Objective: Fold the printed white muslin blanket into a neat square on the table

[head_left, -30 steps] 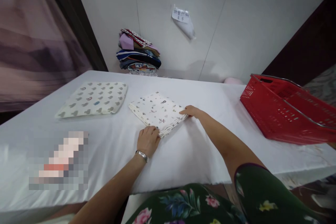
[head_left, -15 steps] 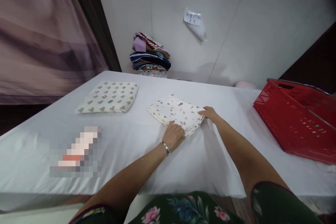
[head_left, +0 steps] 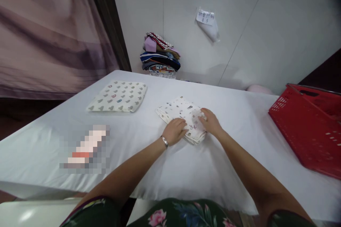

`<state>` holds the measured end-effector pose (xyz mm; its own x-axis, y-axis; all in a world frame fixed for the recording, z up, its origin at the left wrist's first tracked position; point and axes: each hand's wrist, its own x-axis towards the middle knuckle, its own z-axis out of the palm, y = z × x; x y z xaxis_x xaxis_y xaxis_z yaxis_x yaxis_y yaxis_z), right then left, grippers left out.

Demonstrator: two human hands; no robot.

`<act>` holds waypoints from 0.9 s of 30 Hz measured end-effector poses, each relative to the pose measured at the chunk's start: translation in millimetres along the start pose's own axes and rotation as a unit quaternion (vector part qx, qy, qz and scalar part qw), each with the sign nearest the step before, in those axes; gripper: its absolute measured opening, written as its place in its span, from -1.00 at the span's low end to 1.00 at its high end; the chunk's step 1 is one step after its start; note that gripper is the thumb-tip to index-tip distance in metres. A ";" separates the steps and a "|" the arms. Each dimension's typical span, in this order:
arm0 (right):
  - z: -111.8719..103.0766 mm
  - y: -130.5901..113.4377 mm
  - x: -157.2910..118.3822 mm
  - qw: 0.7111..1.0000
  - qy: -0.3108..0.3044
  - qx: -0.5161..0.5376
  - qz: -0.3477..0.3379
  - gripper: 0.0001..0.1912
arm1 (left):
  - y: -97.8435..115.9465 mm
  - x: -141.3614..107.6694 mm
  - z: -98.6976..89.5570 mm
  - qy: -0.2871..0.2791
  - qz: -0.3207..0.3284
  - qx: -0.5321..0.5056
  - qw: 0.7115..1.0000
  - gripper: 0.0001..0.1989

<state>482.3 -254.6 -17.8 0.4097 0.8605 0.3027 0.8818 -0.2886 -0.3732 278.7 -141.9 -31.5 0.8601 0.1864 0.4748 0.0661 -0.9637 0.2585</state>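
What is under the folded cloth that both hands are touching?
A white sheet shows around the cloth; what lies directly beneath is covered and cannot be seen.

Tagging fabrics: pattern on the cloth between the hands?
Cloth: white, with small scattered motifs; best in the head view.

The person wore a dark green garment [head_left: 176, 214] with pink flowers [head_left: 157, 217], blue leaves [head_left: 191, 212] and purple-edged sleeves [head_left: 92, 213], and a silver left-wrist bracelet [head_left: 165, 142].

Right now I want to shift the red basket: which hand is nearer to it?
Right. The right hand is at the right side of the folded cloth, left of the red basket; the left hand is at the cloth's near left edge, farther away.
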 end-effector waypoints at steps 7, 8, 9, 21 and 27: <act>34.6 -46.8 -39.7 0.982 -0.180 -0.033 -0.056 -0.33 | -52.3 3.6 8.5 -0.064 -0.211 0.106 0.970 -0.39; 35.8 -47.0 -42.8 0.981 -0.179 -0.041 -0.057 -0.32 | -55.5 -0.1 10.9 -0.072 -0.224 0.109 0.966 -0.36; 35.9 -46.8 -44.3 0.981 -0.178 -0.045 -0.057 -0.32 | -57.2 -3.3 12.6 -0.075 -0.230 0.110 0.964 -0.34; 42.4 -68.3 -63.8 0.984 -0.112 -0.067 -0.123 -0.35 | -78.6 20.6 0.3 -0.122 -0.302 0.102 0.940 -0.35; 44.2 -71.8 -69.5 0.986 -0.098 -0.052 -0.125 -0.35 | -84.3 11.8 7.1 -0.112 -0.311 0.091 0.939 -0.37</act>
<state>380.3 -275.1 -50.8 0.1322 0.9719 0.1948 0.9730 -0.0896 -0.2129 286.9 -59.8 -53.7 0.7102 0.6989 0.0847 0.6588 -0.7021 0.2702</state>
